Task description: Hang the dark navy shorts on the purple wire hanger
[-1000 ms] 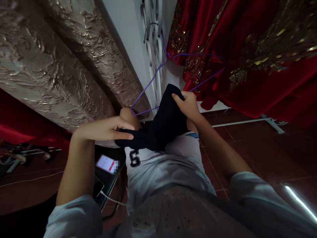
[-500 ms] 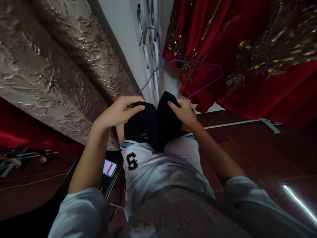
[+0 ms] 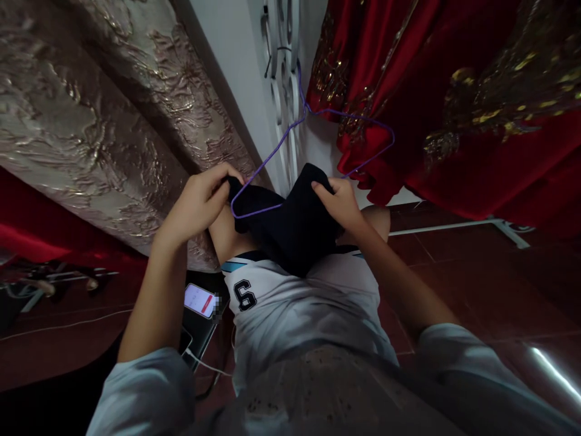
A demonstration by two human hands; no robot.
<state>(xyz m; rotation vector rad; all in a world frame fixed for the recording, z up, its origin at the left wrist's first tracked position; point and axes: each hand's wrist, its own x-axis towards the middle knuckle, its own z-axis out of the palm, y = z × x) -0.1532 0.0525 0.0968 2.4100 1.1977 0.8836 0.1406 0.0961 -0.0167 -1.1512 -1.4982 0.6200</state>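
Note:
A dark, nearly black cloth garment (image 3: 297,224) lies bunched over my lap; its exact kind is unclear. At its left edge my left hand (image 3: 200,203) pinches the cloth. My right hand (image 3: 340,203) grips an upper fold, thumb on top. A thin purple clothes hanger (image 3: 271,156) extends from the wall rack toward me. Its left corner and part of the bottom bar show on top of the cloth, just right of my left fingers. The bar then passes under the fold near my right hand, where part of it is hidden.
White curved metalwork (image 3: 285,91) stands ahead by the wall. A textured beige curtain (image 3: 149,121) hangs left and red fabric with gold sequins (image 3: 408,121) hangs right. A lit phone (image 3: 200,300) lies on a dark surface beside my left forearm. A white metal bar (image 3: 454,226) runs near the floor.
The hanger's left corner, covered by the cloth before, now shows above it. My left hand has drawn the garment's edge slightly left. My right hand keeps its grip.

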